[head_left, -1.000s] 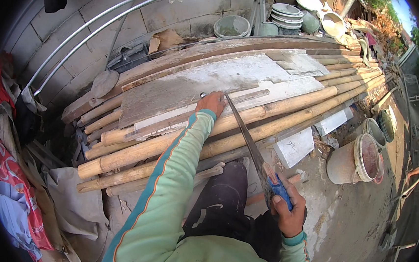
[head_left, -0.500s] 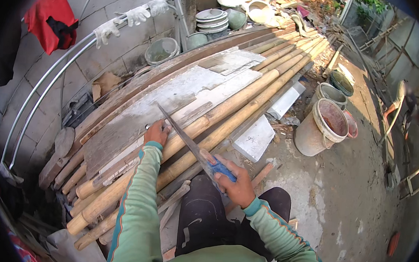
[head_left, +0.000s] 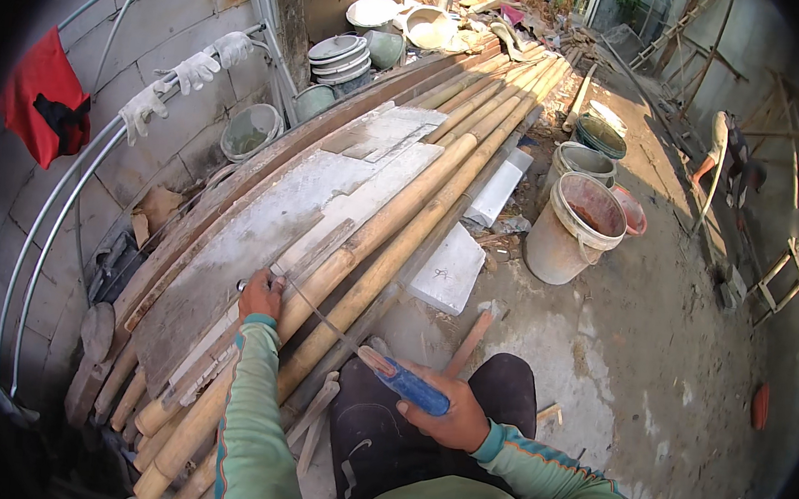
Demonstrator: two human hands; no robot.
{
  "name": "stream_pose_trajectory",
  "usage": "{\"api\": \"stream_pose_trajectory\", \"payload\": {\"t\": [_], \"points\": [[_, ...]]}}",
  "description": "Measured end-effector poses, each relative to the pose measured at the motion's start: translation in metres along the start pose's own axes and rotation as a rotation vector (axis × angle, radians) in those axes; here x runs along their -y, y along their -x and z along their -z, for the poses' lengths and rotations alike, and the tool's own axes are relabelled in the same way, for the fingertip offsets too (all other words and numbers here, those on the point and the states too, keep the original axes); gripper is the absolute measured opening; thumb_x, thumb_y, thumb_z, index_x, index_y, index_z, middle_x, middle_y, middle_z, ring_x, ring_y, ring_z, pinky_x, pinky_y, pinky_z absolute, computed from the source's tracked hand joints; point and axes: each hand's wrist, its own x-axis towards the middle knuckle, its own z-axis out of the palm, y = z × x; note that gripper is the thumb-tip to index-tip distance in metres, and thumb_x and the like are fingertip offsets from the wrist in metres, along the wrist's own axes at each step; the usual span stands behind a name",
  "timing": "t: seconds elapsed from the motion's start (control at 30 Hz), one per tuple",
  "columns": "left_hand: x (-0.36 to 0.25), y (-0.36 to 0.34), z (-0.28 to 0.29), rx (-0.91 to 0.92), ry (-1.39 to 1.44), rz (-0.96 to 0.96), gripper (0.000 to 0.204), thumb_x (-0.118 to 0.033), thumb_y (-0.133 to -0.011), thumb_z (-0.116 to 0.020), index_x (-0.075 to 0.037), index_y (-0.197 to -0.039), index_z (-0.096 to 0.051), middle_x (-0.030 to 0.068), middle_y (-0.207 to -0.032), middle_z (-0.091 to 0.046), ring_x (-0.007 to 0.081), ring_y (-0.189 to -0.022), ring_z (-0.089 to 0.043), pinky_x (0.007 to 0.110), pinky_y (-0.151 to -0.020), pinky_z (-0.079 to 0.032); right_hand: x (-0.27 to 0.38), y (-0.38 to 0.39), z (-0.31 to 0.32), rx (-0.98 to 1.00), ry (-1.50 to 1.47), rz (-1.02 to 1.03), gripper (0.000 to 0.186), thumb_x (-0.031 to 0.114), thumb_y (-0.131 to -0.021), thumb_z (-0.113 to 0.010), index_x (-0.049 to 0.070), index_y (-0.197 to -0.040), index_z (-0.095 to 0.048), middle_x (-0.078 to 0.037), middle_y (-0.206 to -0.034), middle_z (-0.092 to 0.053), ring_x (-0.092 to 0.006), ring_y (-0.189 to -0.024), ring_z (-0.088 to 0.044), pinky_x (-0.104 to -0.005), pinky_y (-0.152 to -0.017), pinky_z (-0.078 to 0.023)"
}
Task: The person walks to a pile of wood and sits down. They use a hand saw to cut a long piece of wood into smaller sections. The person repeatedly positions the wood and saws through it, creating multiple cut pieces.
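Note:
My right hand (head_left: 457, 419) is wrapped round the blue handle of a handsaw (head_left: 415, 389), held over my knees. The thin blade shows almost edge-on and slants up and left across the bamboo poles (head_left: 325, 337) to a narrow wooden strip (head_left: 316, 254). On that strip my left hand (head_left: 262, 299) is closed, right beside the blade's far end. A small shiny round thing shows at its left side, too small to name. Under and left of the strip lies a wide grey, dusty board (head_left: 231, 246).
Buckets (head_left: 575, 228) stand right of the pile, near a white block (head_left: 449, 270). White gloves (head_left: 196, 72) and a red cloth (head_left: 45, 104) hang on metal pipes at the left. Basins (head_left: 339, 57) are stacked at the back. Another person (head_left: 722, 148) bends at the far right.
The handsaw has turned from showing its blade's side to nearly edge-on, its handle lower and nearer me. My left hand stays on the strip. The whole view has shifted.

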Motion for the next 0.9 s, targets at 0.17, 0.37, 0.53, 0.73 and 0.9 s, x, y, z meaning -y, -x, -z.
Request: {"api": "stream_pose_trajectory", "payload": {"t": [0.17,0.37,0.53,0.73,0.9], "points": [[-0.005,-0.008,0.005,0.004,-0.012,0.023,0.032,-0.036,-0.096,-0.071,-0.007,-0.109,-0.068,0.024,-0.113,-0.073,0.0477,-0.108,-0.067,0.053,-0.093,-0.051,0.013,-0.015,0.008,0.026,0.105,0.004,0.063,0.015,-0.094,-0.076,0.0,-0.151,-0.054,-0.022,-0.132,-0.071,-0.0251,-0.119,-0.071,-0.0351,-0.105,-0.051],[-0.003,-0.009,-0.001,-0.025,-0.018,-0.05,0.029,-0.034,-0.096,-0.072,-0.007,-0.107,-0.069,0.0224,-0.109,-0.074,0.0456,-0.104,-0.068,0.051,-0.091,-0.052,-0.024,-0.05,-0.007,-0.032,0.034,0.069,0.06,0.015,-0.093,-0.076,0.002,-0.148,-0.058,-0.021,-0.121,-0.074,-0.0217,-0.108,-0.073,-0.0339,-0.096,-0.054],[0.006,-0.011,0.015,0.085,0.034,-0.108,0.031,-0.033,-0.093,-0.075,-0.004,-0.105,-0.071,0.0218,-0.104,-0.074,0.0434,-0.101,-0.069,0.05,-0.09,-0.052,-0.044,-0.091,-0.038,-0.073,-0.012,0.173,0.06,0.011,-0.091,-0.075,0.001,-0.148,-0.058,-0.02,-0.119,-0.074,-0.0166,-0.11,-0.071,-0.0324,-0.097,-0.054],[0.0,-0.011,0.014,0.107,-0.043,-0.369,0.033,-0.034,-0.101,-0.065,-0.003,-0.101,-0.076,0.0176,-0.106,-0.066,0.0421,-0.099,-0.066,0.052,-0.087,-0.052,-0.051,-0.082,-0.035,-0.078,-0.124,0.108,0.058,0.003,-0.091,-0.073,-0.002,-0.147,-0.058,-0.015,-0.129,-0.071,-0.0162,-0.116,-0.067,-0.032,-0.103,-0.051],[0.016,-0.007,0.018,0.048,-0.088,-0.206,0.036,-0.041,-0.101,-0.064,-0.008,-0.106,-0.078,0.0155,-0.113,-0.071,0.0411,-0.105,-0.069,0.051,-0.094,-0.053,-0.052,-0.094,-0.056,-0.051,-0.156,0.125,0.057,-0.001,-0.091,-0.071,-0.004,-0.147,-0.058,-0.014,-0.131,-0.07,-0.0158,-0.118,-0.065,-0.0317,-0.105,-0.05]]}}
